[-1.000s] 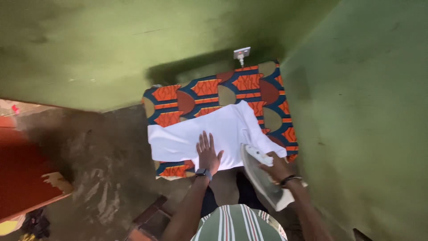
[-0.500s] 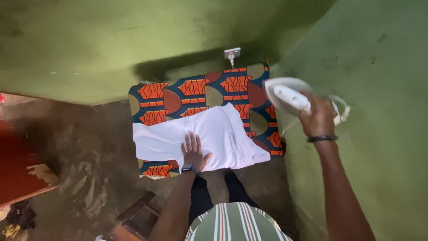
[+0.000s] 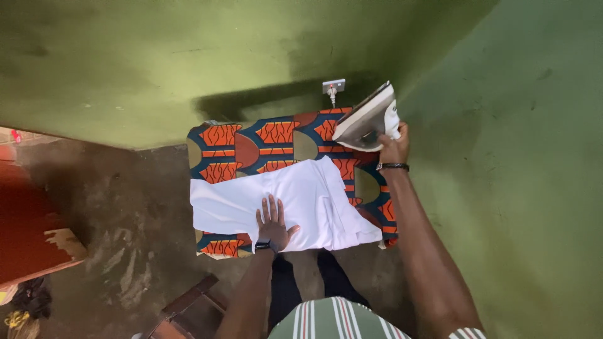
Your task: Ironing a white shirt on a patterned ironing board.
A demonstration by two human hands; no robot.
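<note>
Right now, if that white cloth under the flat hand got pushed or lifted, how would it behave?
The white cloth would probably be floppy: it lies flat in soft folds over the patterned cover. It looks thin and likely light. Pushed, it might slide or bunch, which may be why the left hand lies spread on it. The right hand holds the iron off it.

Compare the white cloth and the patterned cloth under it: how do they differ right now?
The white cloth is plain; the patterned cloth has orange, blue and olive shapes. The white cloth lies on top, covering the near part; the patterned cloth lies beneath, showing at the far side and edges. The left hand presses flat on the white cloth; the right hand holds the iron tilted near the patterned cloth's far right corner. Both lie spread flat.
</note>
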